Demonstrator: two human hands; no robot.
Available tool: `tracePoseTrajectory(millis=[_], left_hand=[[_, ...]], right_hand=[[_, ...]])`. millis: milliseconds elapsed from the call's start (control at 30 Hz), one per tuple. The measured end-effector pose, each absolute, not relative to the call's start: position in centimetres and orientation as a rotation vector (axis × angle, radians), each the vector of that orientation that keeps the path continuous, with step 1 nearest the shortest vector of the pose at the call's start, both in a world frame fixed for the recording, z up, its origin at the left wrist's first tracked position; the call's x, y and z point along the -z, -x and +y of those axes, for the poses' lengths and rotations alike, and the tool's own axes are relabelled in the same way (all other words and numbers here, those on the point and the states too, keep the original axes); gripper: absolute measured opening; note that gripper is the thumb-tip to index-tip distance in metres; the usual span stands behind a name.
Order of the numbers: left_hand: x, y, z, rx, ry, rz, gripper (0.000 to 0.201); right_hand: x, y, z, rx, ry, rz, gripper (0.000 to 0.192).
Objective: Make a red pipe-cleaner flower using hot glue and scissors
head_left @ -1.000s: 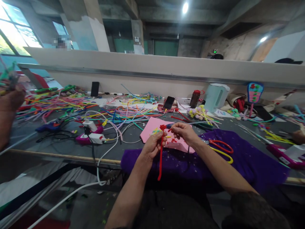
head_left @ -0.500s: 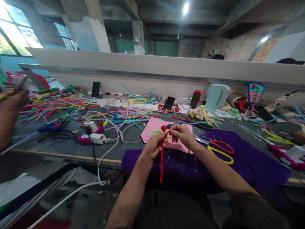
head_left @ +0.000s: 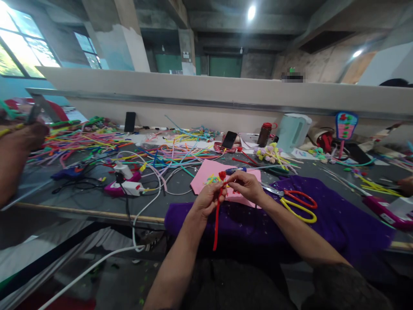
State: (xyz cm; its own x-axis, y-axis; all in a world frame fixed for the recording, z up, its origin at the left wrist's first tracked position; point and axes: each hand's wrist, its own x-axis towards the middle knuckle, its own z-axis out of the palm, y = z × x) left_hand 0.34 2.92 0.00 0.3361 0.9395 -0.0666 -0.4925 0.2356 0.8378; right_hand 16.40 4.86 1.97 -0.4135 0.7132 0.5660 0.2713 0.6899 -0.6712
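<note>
I see my left hand (head_left: 206, 199) closed around a red pipe cleaner (head_left: 216, 224), fingers curled tight on its upper part, so the stem hangs straight down past the table edge. Its top is coiled into a small red bud (head_left: 222, 175) just above my knuckles. My right hand (head_left: 247, 186) sits just beside the left, thumb and fingertips pinched together near that red stem; whether they grip the stem itself or a loose red bit I cannot tell. Both hands hover over a purple cloth (head_left: 338, 219) spread on the grey table (head_left: 80, 198), at its near edge. Right behind my hands lies a pink sheet (head_left: 206, 172) with small red scraps on it. Scissors (head_left: 295, 202) with red and yellow handles lie on the cloth, near my right wrist. Farther back, a heap of coloured pipe cleaners (head_left: 97, 140) covers the table, with a white cable (head_left: 151, 189) looping through it. A dark phone (head_left: 229, 139) leans near a brown jar (head_left: 263, 134) and a pale kettle (head_left: 292, 131). At the far left, another person's hand (head_left: 14, 144) is at work.
</note>
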Motion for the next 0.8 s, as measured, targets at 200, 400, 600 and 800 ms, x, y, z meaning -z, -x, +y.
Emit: tracePoseTrajectory(millis=[200,400,600,800], left_hand=[[-0.2,-0.2,2.7,-1.006,-0.846,0.678,0.018],[-0.2,-0.1,2.7,-0.924,-0.88,0.731,0.022],[0.3,-0.3,2.8,-0.863,-0.983,0.767,0.022],[0.3,-0.3,2.6,-0.769,-1.079,0.793,0.025]], right_hand=[[-3.2,-17.6,4.9,-0.597,0.755,-2.008,0.013],[-4.2,-19.9,5.4,-0.635,0.793,-2.004,0.014],[-4.9,-20.7,5.2,-0.567,0.742,-2.145,0.015],[-5.3,-20.7,5.0,-0.487,0.657,-2.297,0.013]])
